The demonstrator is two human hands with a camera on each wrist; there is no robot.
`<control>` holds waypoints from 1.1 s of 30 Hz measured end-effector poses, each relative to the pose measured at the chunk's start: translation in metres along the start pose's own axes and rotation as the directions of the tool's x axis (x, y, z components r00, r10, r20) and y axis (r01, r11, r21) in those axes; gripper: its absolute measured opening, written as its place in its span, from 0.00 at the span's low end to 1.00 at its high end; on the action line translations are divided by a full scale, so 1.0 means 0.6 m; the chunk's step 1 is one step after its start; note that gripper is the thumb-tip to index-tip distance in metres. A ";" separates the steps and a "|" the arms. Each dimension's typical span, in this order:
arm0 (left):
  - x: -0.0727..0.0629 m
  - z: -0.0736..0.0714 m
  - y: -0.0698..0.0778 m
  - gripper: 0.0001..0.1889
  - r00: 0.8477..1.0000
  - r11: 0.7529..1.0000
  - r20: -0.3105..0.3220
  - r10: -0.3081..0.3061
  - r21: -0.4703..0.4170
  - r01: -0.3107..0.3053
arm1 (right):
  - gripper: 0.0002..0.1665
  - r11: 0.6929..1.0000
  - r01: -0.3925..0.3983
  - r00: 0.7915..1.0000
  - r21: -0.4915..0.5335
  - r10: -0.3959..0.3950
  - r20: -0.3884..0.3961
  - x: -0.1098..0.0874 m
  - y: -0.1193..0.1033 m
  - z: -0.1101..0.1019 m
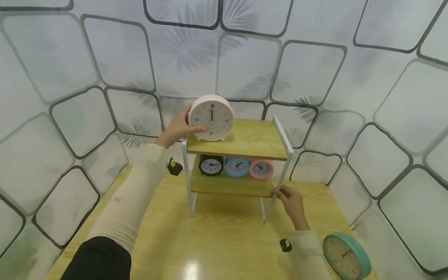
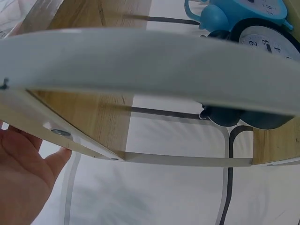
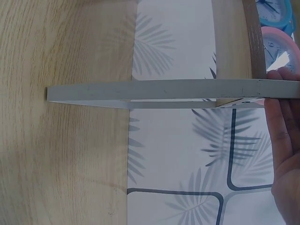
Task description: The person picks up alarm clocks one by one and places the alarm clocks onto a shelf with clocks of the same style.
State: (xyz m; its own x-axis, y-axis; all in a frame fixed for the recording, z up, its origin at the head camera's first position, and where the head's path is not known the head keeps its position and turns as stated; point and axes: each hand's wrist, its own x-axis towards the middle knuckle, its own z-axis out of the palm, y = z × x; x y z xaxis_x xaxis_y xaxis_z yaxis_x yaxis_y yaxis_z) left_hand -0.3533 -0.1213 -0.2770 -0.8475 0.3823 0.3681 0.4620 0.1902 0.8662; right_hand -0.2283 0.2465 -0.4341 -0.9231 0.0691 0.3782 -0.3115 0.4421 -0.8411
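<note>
A two-tier wooden shelf rack (image 1: 255,138) with white metal legs stands on the table. On the top board's left end is a round pale pink alarm clock (image 1: 211,120); my left hand (image 1: 178,126) grips its left side, thumb across the face. Only part of the left hand (image 2: 28,173) shows in the left wrist view, by the upper board, and the clock is out of sight there. My right hand (image 1: 290,200) holds the rack's right front leg (image 3: 164,89) at the lower board's height. Fingers of the right hand (image 3: 283,140) lie against that leg in the right wrist view.
On the lower board a black alarm clock (image 1: 211,165), a blue alarm clock (image 1: 237,167) and a pink alarm clock (image 1: 261,169) sit in a row. A teal round clock (image 1: 346,256) lies tilted near the right forearm. Patterned cloth walls (image 1: 196,58) surround the table (image 1: 168,233).
</note>
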 end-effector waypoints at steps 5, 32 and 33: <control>0.000 -0.002 0.004 0.41 0.999 0.999 0.014 -0.031 -0.025 0.031 | 0.06 1.000 -0.012 1.000 -0.012 0.012 0.006 0.000 -0.004 0.002; 0.003 -0.009 0.007 0.38 0.997 0.996 0.044 -0.065 -0.064 0.068 | 0.07 1.000 -0.001 1.000 -0.017 0.002 0.025 -0.001 -0.006 -0.001; 0.002 -0.009 0.008 0.38 0.997 0.996 0.043 -0.069 -0.061 0.072 | 0.07 1.000 0.000 1.000 -0.019 0.001 0.025 -0.001 -0.006 -0.001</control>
State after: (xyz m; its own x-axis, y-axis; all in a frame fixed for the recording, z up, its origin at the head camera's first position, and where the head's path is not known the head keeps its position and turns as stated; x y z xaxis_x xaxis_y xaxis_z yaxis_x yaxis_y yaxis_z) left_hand -0.3535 -0.1245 -0.2706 -0.8655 0.4067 0.2923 0.3832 0.1619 0.9094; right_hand -0.2263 0.2455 -0.4310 -0.9287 0.0466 0.3678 -0.3071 0.4590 -0.8336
